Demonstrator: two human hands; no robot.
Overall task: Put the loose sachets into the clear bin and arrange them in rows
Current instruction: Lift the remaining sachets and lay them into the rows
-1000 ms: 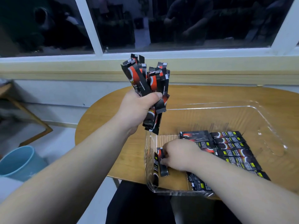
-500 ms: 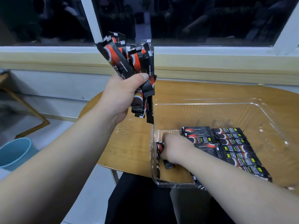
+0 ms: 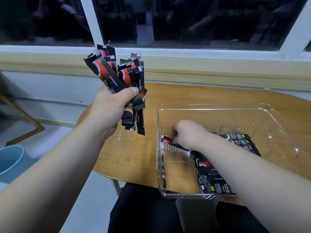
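Gripping a thick bundle of sachets (image 3: pixel 123 78) in a closed fist, the left hand (image 3: pixel 109 110) holds them upright above the desk (image 3: pixel 133 158), just left of the clear bin (image 3: pixel 210 107). The right hand (image 3: pixel 189 134) is down inside the bin, fingers curled, pinching a single sachet (image 3: pixel 169 140) near the left wall. Its long axis runs roughly left to right on a slight slant, much like the laid rows (image 3: pixel 239 139) beyond the forearm. Bare bin floor shows at the near-left corner, just below that hand, so the right hand looks the nearer one to fill it. Another sachet (image 3: pixel 163 172) stands on edge against the left wall.
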